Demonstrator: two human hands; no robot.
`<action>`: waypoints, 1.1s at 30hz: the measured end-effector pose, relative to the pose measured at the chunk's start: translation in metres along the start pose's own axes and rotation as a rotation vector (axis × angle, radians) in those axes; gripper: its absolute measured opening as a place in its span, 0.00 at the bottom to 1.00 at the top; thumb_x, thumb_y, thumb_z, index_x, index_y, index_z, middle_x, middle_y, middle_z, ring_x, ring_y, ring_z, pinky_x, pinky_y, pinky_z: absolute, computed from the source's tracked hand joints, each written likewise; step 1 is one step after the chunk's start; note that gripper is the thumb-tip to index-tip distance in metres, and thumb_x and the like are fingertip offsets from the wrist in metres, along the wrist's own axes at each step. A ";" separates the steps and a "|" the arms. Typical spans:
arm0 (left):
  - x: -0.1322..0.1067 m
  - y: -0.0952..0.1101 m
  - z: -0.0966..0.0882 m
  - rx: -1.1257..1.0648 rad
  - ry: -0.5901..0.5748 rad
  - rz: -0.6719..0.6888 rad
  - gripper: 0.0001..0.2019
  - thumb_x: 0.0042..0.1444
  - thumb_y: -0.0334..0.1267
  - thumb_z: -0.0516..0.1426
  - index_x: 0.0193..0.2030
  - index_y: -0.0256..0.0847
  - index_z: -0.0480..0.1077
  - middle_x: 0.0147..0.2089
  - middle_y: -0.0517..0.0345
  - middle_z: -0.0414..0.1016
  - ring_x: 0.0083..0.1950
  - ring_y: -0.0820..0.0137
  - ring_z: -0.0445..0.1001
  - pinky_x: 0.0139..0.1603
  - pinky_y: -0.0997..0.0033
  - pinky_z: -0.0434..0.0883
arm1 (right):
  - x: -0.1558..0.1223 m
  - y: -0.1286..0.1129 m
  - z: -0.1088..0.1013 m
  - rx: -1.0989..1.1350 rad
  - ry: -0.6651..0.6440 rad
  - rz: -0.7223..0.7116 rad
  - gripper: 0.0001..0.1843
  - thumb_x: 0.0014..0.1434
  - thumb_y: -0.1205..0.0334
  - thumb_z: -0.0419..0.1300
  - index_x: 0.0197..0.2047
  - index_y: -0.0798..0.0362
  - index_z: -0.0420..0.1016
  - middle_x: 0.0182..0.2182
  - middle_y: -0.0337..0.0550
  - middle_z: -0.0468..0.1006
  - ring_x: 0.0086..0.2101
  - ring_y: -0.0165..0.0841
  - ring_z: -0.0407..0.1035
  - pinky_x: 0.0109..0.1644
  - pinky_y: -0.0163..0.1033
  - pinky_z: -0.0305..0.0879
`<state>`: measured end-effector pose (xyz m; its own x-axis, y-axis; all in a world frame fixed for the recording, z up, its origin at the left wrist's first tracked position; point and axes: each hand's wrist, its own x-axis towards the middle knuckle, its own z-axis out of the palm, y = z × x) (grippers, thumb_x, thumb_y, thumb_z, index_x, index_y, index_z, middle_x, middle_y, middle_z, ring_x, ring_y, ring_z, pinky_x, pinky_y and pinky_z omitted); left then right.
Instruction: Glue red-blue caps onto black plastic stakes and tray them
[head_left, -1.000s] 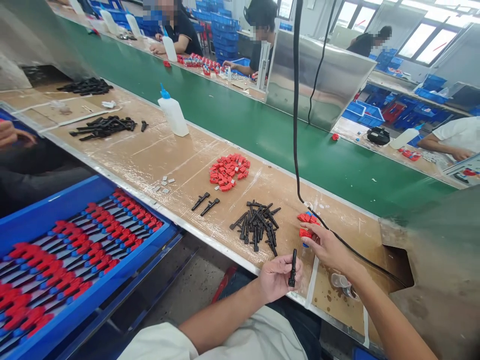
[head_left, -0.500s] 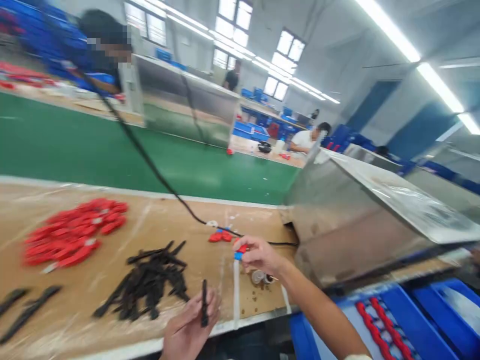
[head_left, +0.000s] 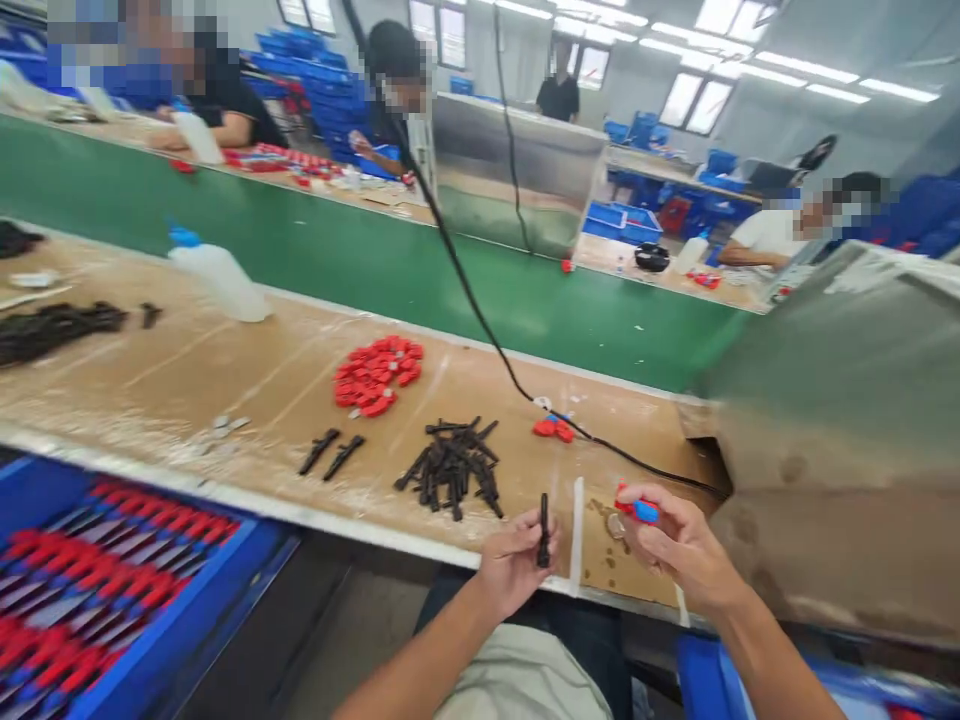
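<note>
My left hand [head_left: 514, 570] is closed around a slim black plastic part [head_left: 544, 530], which stands nearly upright in the fingers. In my right hand [head_left: 686, 545] a small red-and-blue plastic piece [head_left: 643, 511] is pinched between thumb and fingers; the hand hides some of it. Just behind those fingers, a small round container [head_left: 616, 527] is partly covered. A pile of similar black parts [head_left: 452, 465] lies left of my left hand, with two more black parts [head_left: 343, 457] set apart. Red pieces [head_left: 553, 429] rest on the table beyond my hands.
A heap of red parts [head_left: 379, 375] and a white bottle [head_left: 221, 280] stand farther left. A black cable [head_left: 480, 310] hangs across the table. Blue bins [head_left: 169, 620] flank me. A metal panel [head_left: 840, 450] rises at right. Co-workers sit beyond the green belt [head_left: 330, 230].
The view has swung left, bringing the left bin and bottle into sight. My right hand has turned the red-and-blue piece more sideways. My left hand still holds the black part.
</note>
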<state>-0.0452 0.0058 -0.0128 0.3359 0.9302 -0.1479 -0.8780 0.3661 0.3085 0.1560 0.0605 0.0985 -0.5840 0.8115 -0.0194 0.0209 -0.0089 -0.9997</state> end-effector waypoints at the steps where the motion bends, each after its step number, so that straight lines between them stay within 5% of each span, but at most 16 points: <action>1: 0.002 0.001 0.003 0.003 0.016 0.012 0.21 0.40 0.43 0.74 0.30 0.35 0.69 0.25 0.60 0.65 0.23 0.79 0.61 0.21 0.80 0.58 | 0.001 0.000 0.000 -0.088 0.005 -0.034 0.22 0.61 0.40 0.68 0.43 0.52 0.81 0.29 0.39 0.67 0.25 0.27 0.59 0.24 0.31 0.58; 6: 0.003 0.006 0.022 0.085 0.157 0.058 0.25 0.37 0.47 0.77 0.34 0.35 0.72 0.28 0.59 0.72 0.25 0.79 0.68 0.20 0.83 0.60 | -0.002 0.000 0.015 -0.335 0.023 0.026 0.22 0.63 0.41 0.64 0.43 0.52 0.85 0.31 0.44 0.72 0.28 0.32 0.64 0.25 0.33 0.65; 16: 0.003 0.007 0.034 0.243 0.186 0.109 0.27 0.37 0.54 0.75 0.28 0.37 0.68 0.20 0.66 0.67 0.17 0.82 0.62 0.14 0.84 0.57 | -0.008 0.020 0.037 -0.177 0.179 0.137 0.25 0.64 0.41 0.64 0.52 0.50 0.85 0.29 0.45 0.76 0.25 0.31 0.66 0.22 0.33 0.68; 26: 0.003 0.008 0.031 0.364 0.160 0.151 0.28 0.40 0.57 0.73 0.27 0.40 0.63 0.18 0.68 0.67 0.14 0.81 0.63 0.13 0.83 0.61 | -0.013 0.014 0.047 -0.320 0.216 -0.045 0.15 0.67 0.51 0.64 0.54 0.40 0.85 0.27 0.40 0.71 0.22 0.28 0.66 0.20 0.30 0.68; 33: 0.004 0.009 0.022 0.484 0.039 0.227 0.27 0.47 0.58 0.71 0.29 0.40 0.62 0.18 0.67 0.68 0.15 0.79 0.67 0.14 0.83 0.64 | -0.022 0.018 0.056 -0.386 0.247 -0.126 0.17 0.69 0.56 0.61 0.58 0.43 0.82 0.31 0.41 0.71 0.22 0.28 0.67 0.20 0.31 0.69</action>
<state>-0.0439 0.0137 0.0099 0.1349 0.9891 -0.0591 -0.6661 0.1347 0.7336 0.1240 0.0100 0.0798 -0.3917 0.9075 0.1517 0.2893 0.2780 -0.9160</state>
